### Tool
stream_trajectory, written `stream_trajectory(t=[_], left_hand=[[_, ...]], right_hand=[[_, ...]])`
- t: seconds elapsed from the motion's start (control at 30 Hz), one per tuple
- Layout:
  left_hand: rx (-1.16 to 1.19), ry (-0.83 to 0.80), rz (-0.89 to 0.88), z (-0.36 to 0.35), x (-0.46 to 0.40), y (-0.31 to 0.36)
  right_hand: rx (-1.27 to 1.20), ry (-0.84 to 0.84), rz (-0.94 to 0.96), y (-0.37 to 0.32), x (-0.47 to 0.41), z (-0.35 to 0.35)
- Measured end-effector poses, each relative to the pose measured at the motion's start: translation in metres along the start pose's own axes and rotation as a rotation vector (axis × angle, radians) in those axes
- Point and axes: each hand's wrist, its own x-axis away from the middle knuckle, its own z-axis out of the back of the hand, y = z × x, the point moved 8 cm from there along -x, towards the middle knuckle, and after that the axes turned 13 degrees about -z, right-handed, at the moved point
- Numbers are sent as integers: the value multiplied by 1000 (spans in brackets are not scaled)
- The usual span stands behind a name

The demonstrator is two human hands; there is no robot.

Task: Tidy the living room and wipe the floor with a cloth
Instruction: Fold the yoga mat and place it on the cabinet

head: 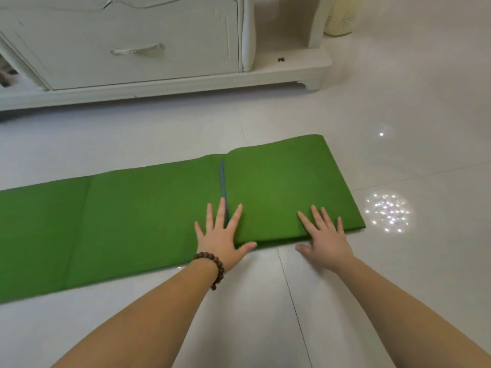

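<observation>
- Floor (398, 301): pale glossy tiles with thin dark grout lines; a cluster of bright light reflections lies just right of the mat's right end.
- Cabinet (148, 41): white, low, standing on the floor along the far side, with one drawer front and a curved handle (138, 51); a small dark mark, too small to identify, sits on its base ledge to the right.
- Green mat (119, 221): a long green padded sheet lying flat on the floor, running from the left edge of view to right of centre. Its right end is folded over onto itself, forming a doubled panel (287, 187); a bluish strip shows along the fold's free edge.
- Pale yellow container (340, 19): stands on the floor beyond the cabinet's right end, perhaps a perforated bin; only its lower part is visible.
- Left hand (220, 235): released, fingers straight and spread, palm pressing flat across the free edge of the folded panel.
- Right hand (326, 235): likewise flat and spread, resting on the near edge of the folded panel, thumb over the floor.
- Bead bracelet (212, 266): dark brown beads around the left wrist.
</observation>
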Motion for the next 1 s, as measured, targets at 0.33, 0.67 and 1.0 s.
stream_trajectory(t=[0.33,0.67,1.0], left_hand=[[-220,-273,-65,-32,-8,-3],[-305,-308,-157,16,6,22],[-549,-119,-318,158,33,-12]], right_hand=[[57,14,7,-3,-8,1],[63,168,64,-2,1,31],[12,414,247,-58,30,126]])
